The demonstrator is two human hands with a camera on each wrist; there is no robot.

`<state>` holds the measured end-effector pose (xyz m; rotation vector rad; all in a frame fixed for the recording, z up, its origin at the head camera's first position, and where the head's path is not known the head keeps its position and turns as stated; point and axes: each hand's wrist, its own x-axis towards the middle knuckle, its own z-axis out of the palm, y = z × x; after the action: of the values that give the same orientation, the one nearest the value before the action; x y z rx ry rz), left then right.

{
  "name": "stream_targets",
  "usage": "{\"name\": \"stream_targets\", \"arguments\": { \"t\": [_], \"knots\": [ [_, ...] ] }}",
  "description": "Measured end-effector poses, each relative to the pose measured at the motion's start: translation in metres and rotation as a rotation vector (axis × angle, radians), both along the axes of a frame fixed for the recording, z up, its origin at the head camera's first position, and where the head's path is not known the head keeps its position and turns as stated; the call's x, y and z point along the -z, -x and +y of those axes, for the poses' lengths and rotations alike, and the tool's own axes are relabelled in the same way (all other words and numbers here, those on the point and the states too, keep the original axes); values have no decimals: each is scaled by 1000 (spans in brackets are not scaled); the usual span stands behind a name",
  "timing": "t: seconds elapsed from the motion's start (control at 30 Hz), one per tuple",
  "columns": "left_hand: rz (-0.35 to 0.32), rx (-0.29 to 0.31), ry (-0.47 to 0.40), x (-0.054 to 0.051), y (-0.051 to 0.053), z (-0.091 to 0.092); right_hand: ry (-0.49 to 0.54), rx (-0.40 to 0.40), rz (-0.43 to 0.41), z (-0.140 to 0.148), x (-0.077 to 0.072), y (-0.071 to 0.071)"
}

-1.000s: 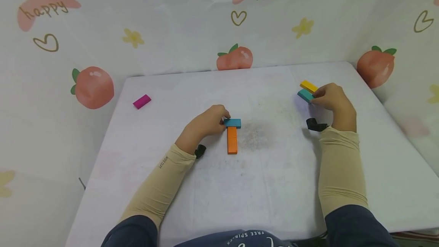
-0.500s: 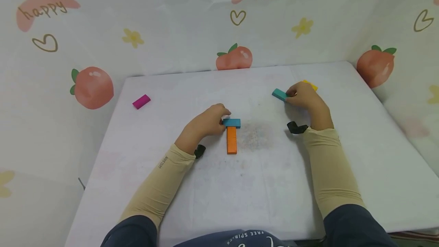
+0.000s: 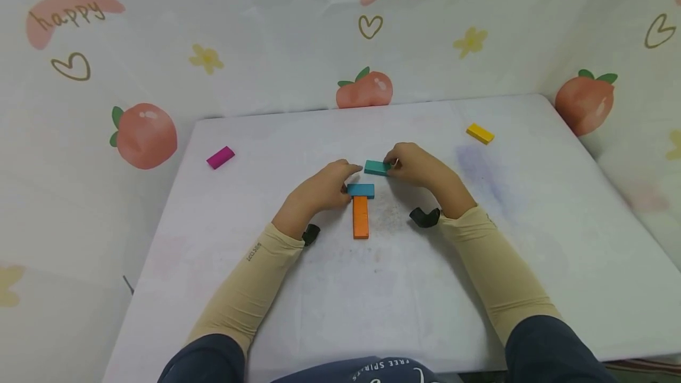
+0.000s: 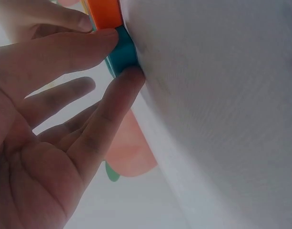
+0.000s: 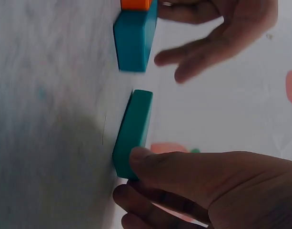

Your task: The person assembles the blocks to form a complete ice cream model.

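Note:
A blue block [image 3: 362, 191] lies crosswise at the far end of an orange block [image 3: 360, 217], the two touching in a T shape. My left hand [image 3: 319, 191] pinches the blue block's left end; in the left wrist view thumb and a finger sit on the blue block [image 4: 123, 53]. My right hand [image 3: 420, 167] pinches the right end of a teal-green block [image 3: 375, 168], just beyond the blue one with a gap between them. The right wrist view shows thumb and fingers on the green block [image 5: 134, 129], apart from the blue block [image 5: 131, 43].
A magenta block [image 3: 220, 158] lies at the far left of the white table [image 3: 319, 312], and a yellow block [image 3: 480, 133] at the far right. Patterned cloth with peaches hangs behind the table.
My right hand has carried the green block left from beside the yellow block to near the blue one. The left hand, the blue and the orange block have stayed in place.

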<state>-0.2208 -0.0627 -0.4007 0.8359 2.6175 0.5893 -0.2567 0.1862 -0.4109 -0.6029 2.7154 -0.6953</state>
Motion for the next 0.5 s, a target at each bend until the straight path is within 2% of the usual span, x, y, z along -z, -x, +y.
{"name": "stream_targets", "arguments": {
  "t": [0.27,0.5],
  "knots": [
    [0,3,-17,0,-1,-1,49,-103,23,-15,3,-7],
    [-3,-3,-23,0,-1,-1,36,-146,27,-25,0,-12]
  ]
}}
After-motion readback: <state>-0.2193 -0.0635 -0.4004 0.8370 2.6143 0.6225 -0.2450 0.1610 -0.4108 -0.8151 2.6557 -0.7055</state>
